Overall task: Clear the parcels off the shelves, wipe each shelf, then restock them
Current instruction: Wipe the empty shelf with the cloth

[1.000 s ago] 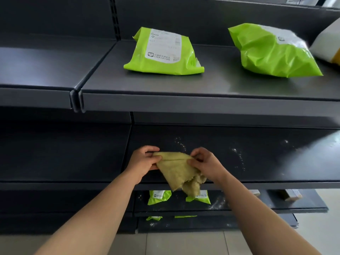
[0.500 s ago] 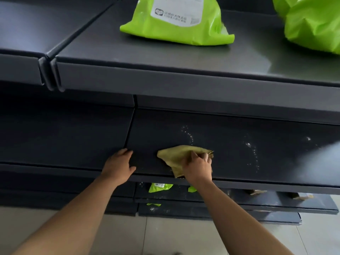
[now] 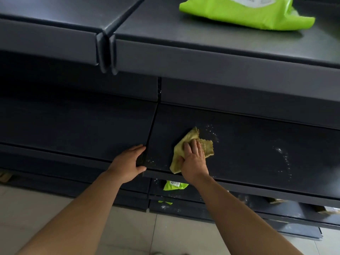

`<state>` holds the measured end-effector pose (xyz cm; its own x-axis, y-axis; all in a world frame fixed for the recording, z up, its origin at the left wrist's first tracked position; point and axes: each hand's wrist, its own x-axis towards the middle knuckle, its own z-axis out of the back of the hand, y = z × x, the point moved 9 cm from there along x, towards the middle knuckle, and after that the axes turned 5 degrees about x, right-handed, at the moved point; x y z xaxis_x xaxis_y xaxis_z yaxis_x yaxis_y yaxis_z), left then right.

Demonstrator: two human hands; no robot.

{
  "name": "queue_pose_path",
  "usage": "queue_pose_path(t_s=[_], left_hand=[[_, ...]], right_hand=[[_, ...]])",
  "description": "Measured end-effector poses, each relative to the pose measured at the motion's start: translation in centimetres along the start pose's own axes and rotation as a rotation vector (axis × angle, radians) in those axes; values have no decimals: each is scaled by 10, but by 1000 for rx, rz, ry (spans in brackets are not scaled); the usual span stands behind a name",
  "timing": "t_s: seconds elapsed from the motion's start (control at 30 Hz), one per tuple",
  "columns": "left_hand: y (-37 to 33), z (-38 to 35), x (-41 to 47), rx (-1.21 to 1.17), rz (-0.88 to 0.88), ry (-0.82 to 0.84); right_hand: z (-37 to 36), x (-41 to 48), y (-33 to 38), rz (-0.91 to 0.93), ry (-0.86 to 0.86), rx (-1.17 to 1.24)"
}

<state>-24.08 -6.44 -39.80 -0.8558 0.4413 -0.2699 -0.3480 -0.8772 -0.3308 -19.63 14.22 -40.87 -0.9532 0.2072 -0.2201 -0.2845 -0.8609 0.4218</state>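
A yellow-green cloth (image 3: 207, 147) lies crumpled on the dark middle shelf (image 3: 257, 153), and my right hand (image 3: 193, 161) presses flat on it. White dust specks (image 3: 212, 132) dot the shelf just beyond the cloth, with more specks (image 3: 284, 159) to the right. My left hand (image 3: 128, 164) grips the front edge of the shelf at the seam between two shelf panels. A lime-green parcel (image 3: 248, 11) with a white label sits on the upper shelf (image 3: 202, 34), cut off by the top of the frame.
Below the middle shelf, a lime-green parcel (image 3: 174, 185) peeks out on a lower shelf (image 3: 230, 199), with a smaller green scrap (image 3: 165, 202) beneath. Brown packages (image 3: 276, 200) lie at the lower right. Pale floor tiles (image 3: 27, 208) run along the shelving's base.
Both hands held the cloth in the air; now the right hand presses it on the middle shelf, pushing it deeper in, and the left hand grips the shelf edge. The view dropped and shifted left.
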Motion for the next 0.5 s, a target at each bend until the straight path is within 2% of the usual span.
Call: queue_pose_path(t_s=[0.13,0.33,0.5], left_hand=[[11,2,-2,-129,-1,-18],[12,-2,-4,-173,2,-49],[17,3,-2,-211,28,-8]], right_hand=[[-23,5,34,129,70,-61],[-47,1,76,292,141,-105],[-49,-5,79,359,154,-165]])
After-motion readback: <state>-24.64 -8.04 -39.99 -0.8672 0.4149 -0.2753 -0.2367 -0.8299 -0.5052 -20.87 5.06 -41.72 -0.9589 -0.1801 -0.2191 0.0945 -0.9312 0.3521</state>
